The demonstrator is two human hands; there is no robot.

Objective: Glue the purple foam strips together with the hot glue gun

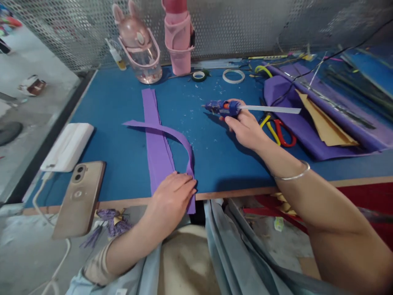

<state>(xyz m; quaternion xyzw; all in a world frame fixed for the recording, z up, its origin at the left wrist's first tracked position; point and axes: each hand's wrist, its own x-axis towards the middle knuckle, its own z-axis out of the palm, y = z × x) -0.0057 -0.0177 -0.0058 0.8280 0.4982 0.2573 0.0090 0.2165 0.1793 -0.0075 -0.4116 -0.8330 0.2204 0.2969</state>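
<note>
My right hand [242, 123] is wrapped round a blue glue gun [222, 107], its nozzle pointing left and a long white glue stick jutting out of its back. Near the front edge of the blue table, my left hand [175, 196] presses on purple paper, fingers together. Under it lie a flat stack of purple strips [158, 151] and the end of a narrow purple strip [184, 141], which curves up and crosses over the stack to the left. The nozzle is apart from the paper.
Red and yellow-handled scissors [284, 133] lie beside purple sheets [307, 135] at the right. A clear bottle [143, 53], a pink tumbler [179, 41] and tape rolls [233, 76] are at the back. A power bank [68, 146] and phone [80, 196] lie left. A dark cable hangs at the right.
</note>
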